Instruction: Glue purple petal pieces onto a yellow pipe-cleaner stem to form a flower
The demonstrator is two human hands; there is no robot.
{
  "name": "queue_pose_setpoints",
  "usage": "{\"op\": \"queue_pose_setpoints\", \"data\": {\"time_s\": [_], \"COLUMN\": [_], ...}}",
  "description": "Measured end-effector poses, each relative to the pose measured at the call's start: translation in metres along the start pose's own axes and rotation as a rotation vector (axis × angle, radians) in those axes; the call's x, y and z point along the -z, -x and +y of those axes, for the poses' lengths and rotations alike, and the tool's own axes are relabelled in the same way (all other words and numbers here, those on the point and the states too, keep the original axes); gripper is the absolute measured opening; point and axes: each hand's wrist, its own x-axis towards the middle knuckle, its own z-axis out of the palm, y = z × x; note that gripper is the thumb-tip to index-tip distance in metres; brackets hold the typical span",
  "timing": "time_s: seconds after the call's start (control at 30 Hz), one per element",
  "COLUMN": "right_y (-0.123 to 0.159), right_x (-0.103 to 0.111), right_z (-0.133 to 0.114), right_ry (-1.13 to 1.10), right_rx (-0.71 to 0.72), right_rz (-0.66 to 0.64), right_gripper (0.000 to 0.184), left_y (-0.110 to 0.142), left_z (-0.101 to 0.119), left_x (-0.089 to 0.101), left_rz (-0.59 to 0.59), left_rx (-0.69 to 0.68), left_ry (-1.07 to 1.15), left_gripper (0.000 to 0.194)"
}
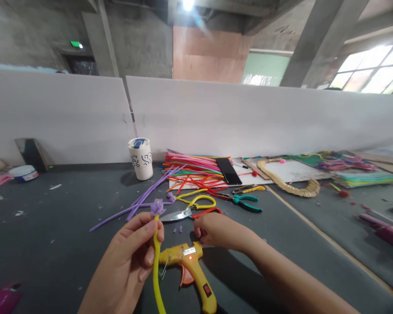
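Observation:
Between the thumb and fingers of my left hand (127, 253) is a pipe-cleaner flower, its purple fuzzy head (157, 207) upright on a yellow stem (156, 270) that hangs down past the palm. My right hand (218, 231) has its fingers curled just above the rear end of a yellow hot glue gun (183, 254); whether they hold anything is hidden. The glue gun lies on the table with a red light lit. Beyond my hands lie scissors (180, 215) with yellow and red handles, beside tiny purple scraps (180, 229).
Purple pipe cleaners (144, 196) lie behind my left hand, with a colorful bundle (196, 163) and black phone (228, 171) farther back. Teal-handled pliers (247, 202) rest at right. A white cup (140, 159) stands near the white partition (216, 117).

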Motion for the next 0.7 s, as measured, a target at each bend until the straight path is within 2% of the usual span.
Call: {"op": "queue_pose_setpoints", "data": {"time_s": [0.2,0.47,0.63,0.7], "right_y": [0.000,0.003,0.009,0.009], "right_x": [-0.011,-0.011,-0.007,-0.009], "right_z": [0.008,0.008,0.012,0.012], "right_ry": [-0.010,-0.034,-0.106,-0.126], "right_rx": [0.142,0.119,0.158,0.158], "right_rz": [0.027,0.070,0.131,0.155], "right_gripper": [0.022,0.023,0.018,0.021], "left_y": [0.000,0.001,-0.001,-0.002], "left_z": [-0.003,-0.006,-0.007,-0.009], "left_x": [0.001,-0.002,-0.001,0.000], "left_rz": [-0.026,0.000,0.015,0.013], "left_rx": [0.027,0.009,0.011,0.023], "left_ry": [-0.043,-0.074,-0.109,-0.108], "left_gripper": [0.017,0.018,0.019,0.020]}}
